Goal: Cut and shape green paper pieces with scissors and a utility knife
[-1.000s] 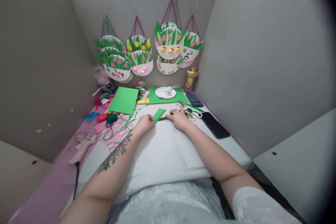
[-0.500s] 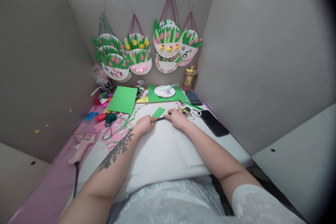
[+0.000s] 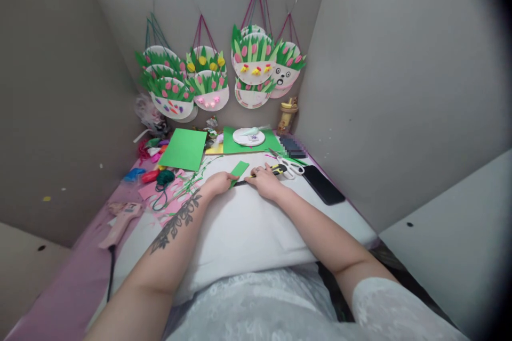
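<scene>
My left hand is closed on the near end of a small green paper strip, with the thumb and fingers pinched together. A thin dark stick-like thing spans the short gap between my hands; its kind is unclear. My right hand rests over its right end with bent fingers, which partly hide it. Just behind that hand lies a yellow-and-black utility knife, partly covered by the fingers. White-handled scissors lie to the right of the knife.
A black phone lies on the right. Green sheets, pink paper scraps, teal yarn and a pink glue gun are on the left. At the back are a white disc and a cup; paper-plate baskets hang above.
The view has shifted slightly. Both hands stay close together at the green strip and the dark stick, with hardly any movement between them.
</scene>
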`<state>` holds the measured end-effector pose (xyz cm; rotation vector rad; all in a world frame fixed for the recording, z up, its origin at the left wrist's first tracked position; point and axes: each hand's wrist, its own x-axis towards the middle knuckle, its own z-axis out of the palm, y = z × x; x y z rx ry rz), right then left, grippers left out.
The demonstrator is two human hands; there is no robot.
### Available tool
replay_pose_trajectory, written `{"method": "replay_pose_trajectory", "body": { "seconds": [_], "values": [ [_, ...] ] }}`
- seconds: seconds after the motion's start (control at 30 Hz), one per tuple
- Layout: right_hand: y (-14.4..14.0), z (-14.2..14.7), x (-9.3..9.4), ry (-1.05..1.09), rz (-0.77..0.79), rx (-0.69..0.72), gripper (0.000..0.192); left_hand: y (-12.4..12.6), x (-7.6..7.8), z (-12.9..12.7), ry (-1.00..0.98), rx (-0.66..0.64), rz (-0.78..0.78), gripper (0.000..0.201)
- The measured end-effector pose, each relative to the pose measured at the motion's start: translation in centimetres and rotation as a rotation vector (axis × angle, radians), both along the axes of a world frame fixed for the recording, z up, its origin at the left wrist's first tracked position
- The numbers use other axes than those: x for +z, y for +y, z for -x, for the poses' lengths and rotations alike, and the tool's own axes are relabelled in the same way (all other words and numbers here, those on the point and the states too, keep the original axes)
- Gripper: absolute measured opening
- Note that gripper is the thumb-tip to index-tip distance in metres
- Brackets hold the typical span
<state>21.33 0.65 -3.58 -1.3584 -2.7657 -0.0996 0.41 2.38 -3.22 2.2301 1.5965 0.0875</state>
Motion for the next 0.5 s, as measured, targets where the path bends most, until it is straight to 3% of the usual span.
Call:
{"method": "replay_pose_trajectory", "body": {
  "seconds": [0.23,0.37,0.43,0.5],
  "values": [
    [-0.6,0.7,-0.8,0.072,0.045,0.172,0.043,0.3,-0.4,0.2,-0.032,-0.015,-0.003,0.048],
    [-0.6,-0.1,-0.6,0.144,0.026,0.284,0.048,0.3,-0.7,1.0,-0.168,-0.011,-0.025,0.047],
    [-0.3,-0.8,-0.2,0.234,-0.034,0.238,0.047,0.1,-0.9,1.4,-0.245,0.009,-0.045,0.045],
    [0.0,-1.5,0.1,0.338,-0.115,0.092,0.047,-0.3,-0.9,1.5,-0.256,0.041,-0.082,0.039]
  ]
}}
